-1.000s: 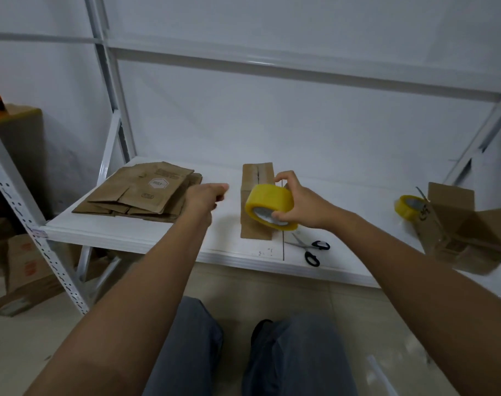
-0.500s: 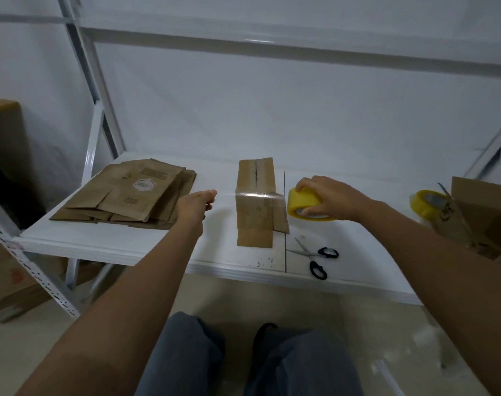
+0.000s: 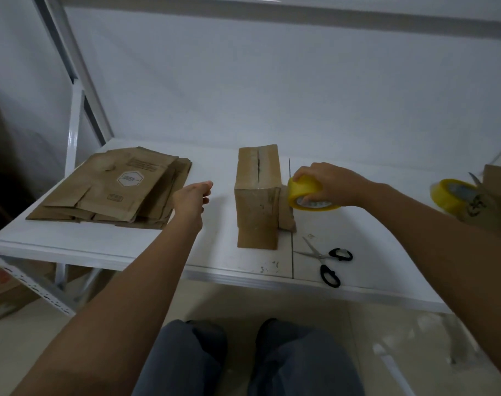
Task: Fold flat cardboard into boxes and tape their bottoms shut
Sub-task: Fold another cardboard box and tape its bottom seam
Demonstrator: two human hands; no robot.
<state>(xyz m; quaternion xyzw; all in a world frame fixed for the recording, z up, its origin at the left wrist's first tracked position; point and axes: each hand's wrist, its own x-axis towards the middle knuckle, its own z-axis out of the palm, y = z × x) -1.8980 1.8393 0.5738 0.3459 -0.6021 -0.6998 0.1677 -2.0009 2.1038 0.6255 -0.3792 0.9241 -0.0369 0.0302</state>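
One box (image 3: 257, 195) stands mid-shelf (image 3: 129, 247), bare room either side. Right hand (image 3: 329, 181) fingers grip one tape roll (image 3: 309, 192) against it; left hand (image 3: 192, 195) hovers, fingers loose. Second roll (image 3: 452, 195) right edge; scissors (image 3: 326, 261) front edge; flats (image 3: 115, 187) left.

Right hand (image 3: 333, 182) grips yellow tape roll (image 3: 307, 192) beside upright box (image 3: 257, 195) on worktop (image 3: 129, 241); left hand (image 3: 190, 197) hovers left; scissors (image 3: 327, 260) near edge.

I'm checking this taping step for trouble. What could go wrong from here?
The left hand is off the box, so the right hand pulling the tape roll could tip or drag it. The seam on top still gapes, so tape may close it crooked. The scissors lie near the shelf edge and could be knocked off.
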